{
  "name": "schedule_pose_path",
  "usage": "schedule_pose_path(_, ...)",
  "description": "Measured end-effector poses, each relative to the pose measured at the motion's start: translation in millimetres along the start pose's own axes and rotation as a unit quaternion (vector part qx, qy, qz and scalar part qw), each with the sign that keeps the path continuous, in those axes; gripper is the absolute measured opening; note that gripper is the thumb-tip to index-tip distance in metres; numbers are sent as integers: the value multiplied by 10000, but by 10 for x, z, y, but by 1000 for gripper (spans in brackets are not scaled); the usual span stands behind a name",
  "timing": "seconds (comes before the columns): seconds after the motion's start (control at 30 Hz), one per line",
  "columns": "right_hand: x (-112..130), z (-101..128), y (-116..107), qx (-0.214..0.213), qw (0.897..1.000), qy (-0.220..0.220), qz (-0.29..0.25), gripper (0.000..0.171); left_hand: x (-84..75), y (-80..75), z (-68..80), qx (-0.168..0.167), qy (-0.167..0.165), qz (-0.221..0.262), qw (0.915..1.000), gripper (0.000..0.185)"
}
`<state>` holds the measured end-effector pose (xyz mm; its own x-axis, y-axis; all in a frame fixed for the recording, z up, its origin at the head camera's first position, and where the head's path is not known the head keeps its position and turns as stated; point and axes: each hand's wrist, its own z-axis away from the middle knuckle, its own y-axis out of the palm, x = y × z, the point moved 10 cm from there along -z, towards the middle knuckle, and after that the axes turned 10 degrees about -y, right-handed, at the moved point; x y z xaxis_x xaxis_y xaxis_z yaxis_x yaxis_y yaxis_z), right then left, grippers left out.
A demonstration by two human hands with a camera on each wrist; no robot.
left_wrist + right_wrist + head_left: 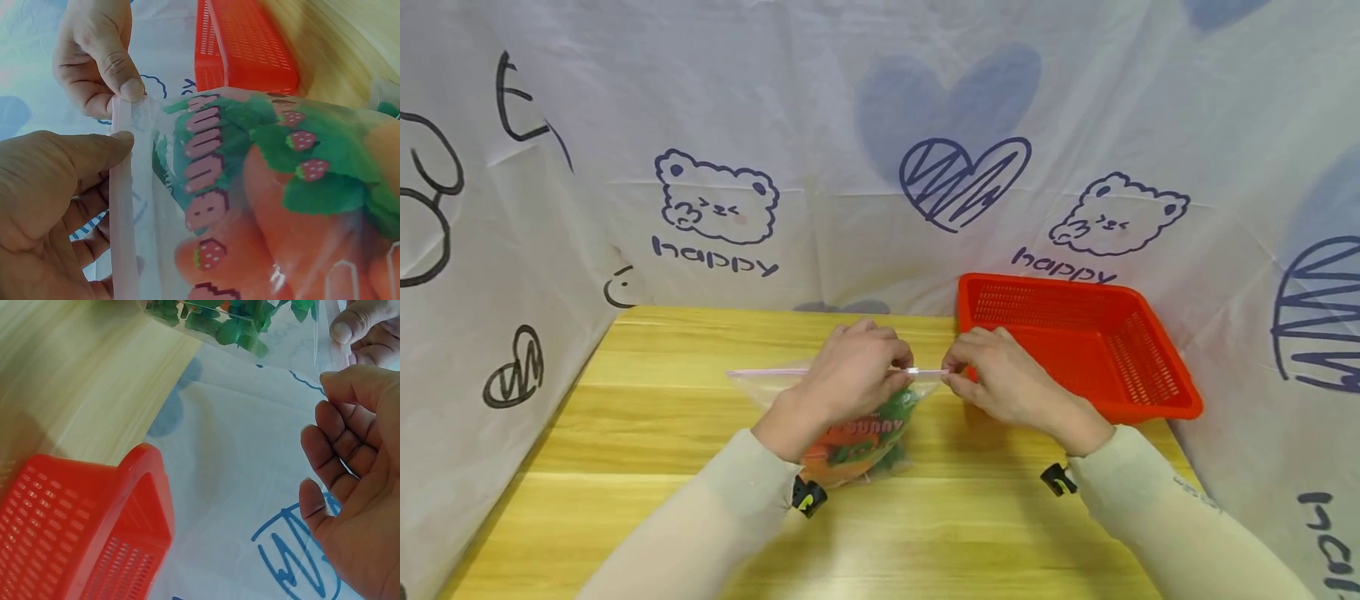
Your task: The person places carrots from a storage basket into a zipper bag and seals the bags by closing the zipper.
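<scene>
We look down on a pale wooden surface with lengthwise grain, walled by a white printed cloth showing bears, hearts and the word "happy". Much is hidden from us: our left hand covers the middle of the clear zip bag, its far left corner is faint against the wood, and the lettering on the packet inside is partly folded away, so we cannot read it whole. The bag stands upright near the middle of the surface, toward the back edge, just left of the basket. It is thin, glossy, see-through plastic with a pale pink zip strip running along its top. Inside sits a soft orange and green packet printed with small strawberries and blocky pink letters. Our left hand pinches the zip strip between thumb and curled fingers, with the thumb lying flat along the strip in the left wrist view. Our right hand pinches the strip's right end between thumb tip and forefinger; its other fingers curl loosely and touch nothing. Both sleeves are a light beige knit. At the back right corner rests a red plastic basket, rectangular, shallow, with perforated mesh walls and a smooth rim; the right wrist view cuts it off at the left edge.
</scene>
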<state>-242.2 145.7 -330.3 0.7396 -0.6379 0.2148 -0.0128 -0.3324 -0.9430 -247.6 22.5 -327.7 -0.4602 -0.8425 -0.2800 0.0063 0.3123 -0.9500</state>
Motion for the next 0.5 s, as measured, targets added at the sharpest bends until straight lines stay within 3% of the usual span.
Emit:
schedule_pose_path(0.17, 34, -42, -22, -84, 9999, -38, 82, 9, 62, 5, -1, 31, -119, 237, 9996, 10)
schedule_pose_path(0.5, 41, -64, -44, -73, 9999, -94, 55, 11, 24, 7, -4, -41, 123, 276, 9995, 13)
